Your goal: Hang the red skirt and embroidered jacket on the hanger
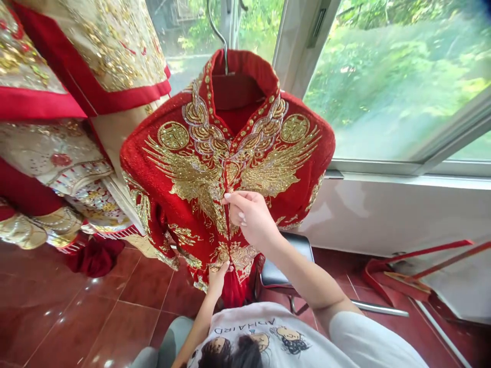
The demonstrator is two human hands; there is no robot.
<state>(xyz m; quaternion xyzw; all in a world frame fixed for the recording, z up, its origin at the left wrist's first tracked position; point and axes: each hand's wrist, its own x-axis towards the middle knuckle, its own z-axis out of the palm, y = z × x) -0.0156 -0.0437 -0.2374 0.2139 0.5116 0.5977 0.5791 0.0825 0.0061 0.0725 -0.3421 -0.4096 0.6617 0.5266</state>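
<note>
Head view. I have one red jacket (207, 189) with gold embroidery, upright on one hanger (226, 61), in front of the window (399, 102). It faces me; its long axis runs from the collar (261, 66), farthest off, down towards the wearer's body.

Two hands on it, both grips closed. Right hand (251, 214): thumb and finger pinch the edge of the front opening (229, 230) at mid-chest. Left hand (218, 273): pinches the same opening lower down, near the hem. The right is nearer the collar and the hanger, so I read the opening as a line between the two grips. Whether a small fastener sits in either pinch, I cannot tell.

Count: two round gold motifs, one per shoulder; one black chair seat (303, 250), below and right; pale garments (115, 56) at left, overlapping, number uncertain.
</note>
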